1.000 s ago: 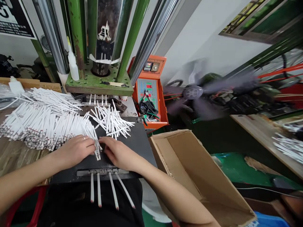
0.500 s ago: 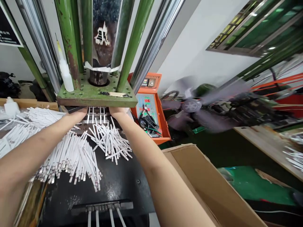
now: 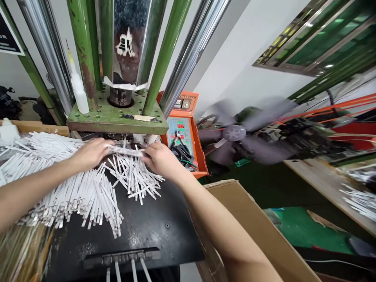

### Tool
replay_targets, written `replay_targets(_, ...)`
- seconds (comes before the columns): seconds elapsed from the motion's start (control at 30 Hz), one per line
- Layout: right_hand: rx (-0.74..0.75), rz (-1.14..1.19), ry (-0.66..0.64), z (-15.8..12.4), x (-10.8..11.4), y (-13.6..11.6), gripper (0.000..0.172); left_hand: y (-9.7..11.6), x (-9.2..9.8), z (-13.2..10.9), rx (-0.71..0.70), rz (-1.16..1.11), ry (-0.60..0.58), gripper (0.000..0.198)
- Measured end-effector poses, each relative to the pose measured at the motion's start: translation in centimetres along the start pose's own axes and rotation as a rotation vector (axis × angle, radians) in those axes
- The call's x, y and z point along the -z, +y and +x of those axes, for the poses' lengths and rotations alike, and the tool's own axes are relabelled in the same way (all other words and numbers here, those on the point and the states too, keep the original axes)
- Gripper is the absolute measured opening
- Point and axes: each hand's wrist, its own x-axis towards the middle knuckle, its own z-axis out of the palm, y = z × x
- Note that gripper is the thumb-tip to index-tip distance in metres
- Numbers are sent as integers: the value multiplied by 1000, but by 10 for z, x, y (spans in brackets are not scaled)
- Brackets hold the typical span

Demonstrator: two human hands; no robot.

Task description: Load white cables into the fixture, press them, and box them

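Observation:
My left hand [image 3: 93,152] and my right hand [image 3: 162,159] are in front of the green press plate [image 3: 117,126], with fingers closed on opposite ends of a few white strips [image 3: 125,150]. The strips lie crosswise between my hands and are blurred, so I cannot tell how many there are. Right beneath them is a small heap of white strips with metallic ends [image 3: 136,176]. A larger heap of such strips [image 3: 79,196] spreads under and beside my left forearm. Under the plate, the tooling is mostly hidden.
Near the table's front edge lies a dark metal bar fixture [image 3: 123,256] with several strips in it. An orange control box [image 3: 192,137] stands right of the press, and a cardboard box [image 3: 249,219] below it. A fan [image 3: 235,133] spins behind. A needle-tipped white bottle [image 3: 79,94] stands on the plate.
Both hands have come out from under the press plate toward me. The strips that pointed out from under it are now held crosswise between my hands.

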Motion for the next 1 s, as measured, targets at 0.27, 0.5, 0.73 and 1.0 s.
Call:
replay_targets(0.27, 356, 148, 376, -117, 8, -65, 28, 112, -46, -61, -424, -5, -248, 17)
replay_targets(0.5, -168, 296, 776, -92, 38, -37, 31, 110, -60, -86, -362, 19, -217, 17)
replay_targets(0.73, -70, 223, -19, -69, 18, -53, 43, 114, -53, -89, -319, 33, -106, 16)
replay_targets(1.0, -341, 221, 323, -180, 6, -53, 33, 126, -61, -82, -520, 135, -81, 8)
